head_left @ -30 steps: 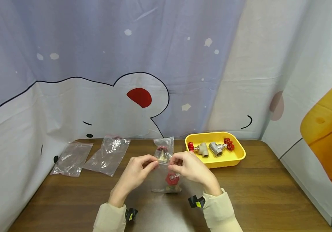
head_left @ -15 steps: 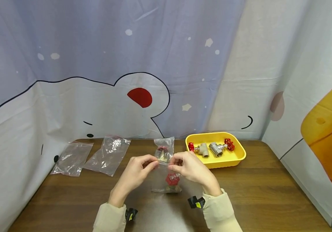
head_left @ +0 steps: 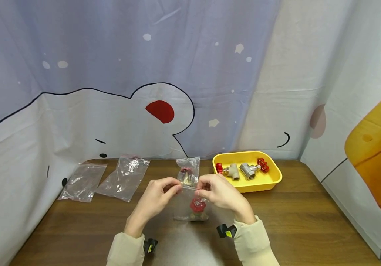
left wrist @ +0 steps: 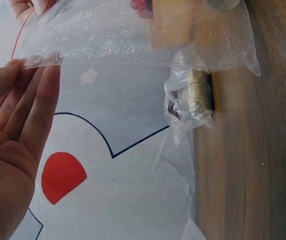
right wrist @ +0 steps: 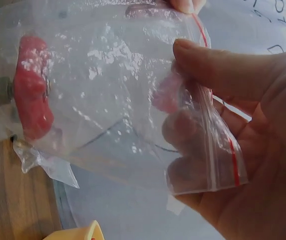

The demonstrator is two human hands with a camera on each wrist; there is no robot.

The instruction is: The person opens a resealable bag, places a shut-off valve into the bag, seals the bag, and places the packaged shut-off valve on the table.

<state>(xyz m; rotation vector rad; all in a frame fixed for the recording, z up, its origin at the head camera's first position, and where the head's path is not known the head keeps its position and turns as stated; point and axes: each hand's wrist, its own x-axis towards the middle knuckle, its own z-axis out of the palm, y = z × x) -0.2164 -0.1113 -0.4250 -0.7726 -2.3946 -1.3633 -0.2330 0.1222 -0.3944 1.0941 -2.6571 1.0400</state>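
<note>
A clear zip bag [head_left: 184, 208] with a red-handled valve [head_left: 198, 205] inside stands upright on the table between the hands. My left hand [head_left: 158, 195] pinches the bag's top left corner between thumb and fingers. At the right part of the same top edge, my right hand [head_left: 222, 194] pinches the film. The right wrist view shows the red handwheel [right wrist: 32, 87] through the film and the red seal line by my thumb. Behind it is another bag [head_left: 192, 164] holding a brass valve [left wrist: 199, 92] with a red handle.
Two flat clear bags [head_left: 83, 181] [head_left: 128, 177] lie at the back left. A yellow tray [head_left: 260, 184] at the back right holds a beige valve [head_left: 233, 172] and a silver valve [head_left: 248, 171], both with red handles. A printed curtain [head_left: 117, 122] hangs behind the table.
My right hand has shifted slightly to the right along the bag's top edge. The left hand has stayed in place.
</note>
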